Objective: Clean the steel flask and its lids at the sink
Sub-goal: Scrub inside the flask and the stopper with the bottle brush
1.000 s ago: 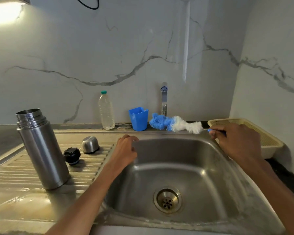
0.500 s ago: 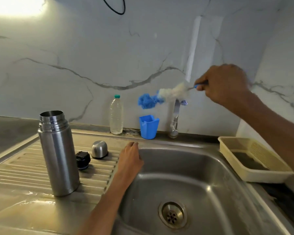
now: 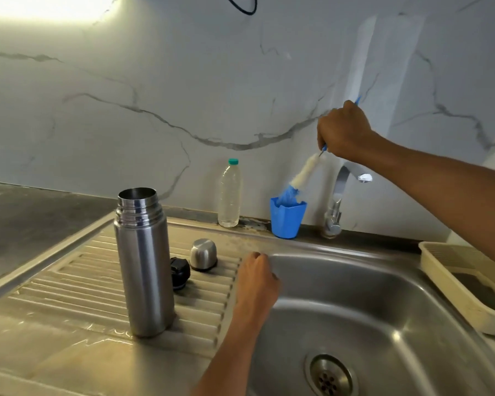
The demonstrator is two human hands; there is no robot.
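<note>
While gripping the thin blue handle up at right of centre, right hand (image 3: 344,132) fisted tight, fingers wrapped fully around the bottle brush (image 3: 299,180). Brush angled down to the left, blue tip dipped into the mouth of the blue cup (image 3: 287,218), white part above the rim. Cup standing on the back ledge, just left of the tap (image 3: 337,201). Clear plastic bottle (image 3: 229,193) with a green cap further left, upright against the marble wall (image 3: 183,81).

Left hand (image 3: 256,281) at centre frame, resting on the edge between the ribbed drainboard (image 3: 69,287) and the basin of the sink (image 3: 369,310). Fingers curled in close together, gripping nothing visible; fingertips themselves tucked out of sight.

Steel flask (image 3: 143,261) upright and uncapped on the drainboard, left of centre, mouth open to the top. Black inner lid (image 3: 180,272) just right of the flask, partly hidden behind it. Small steel cap (image 3: 203,254) right beside that, dome up, a little further back. Both lids well clear of either hand.

Drain (image 3: 330,374) at the bottom of the frame. Cream plastic tray (image 3: 452,284) at the far right edge, forearm crossing above it. Wet sheen on the near end of the drainboard, lower left.
</note>
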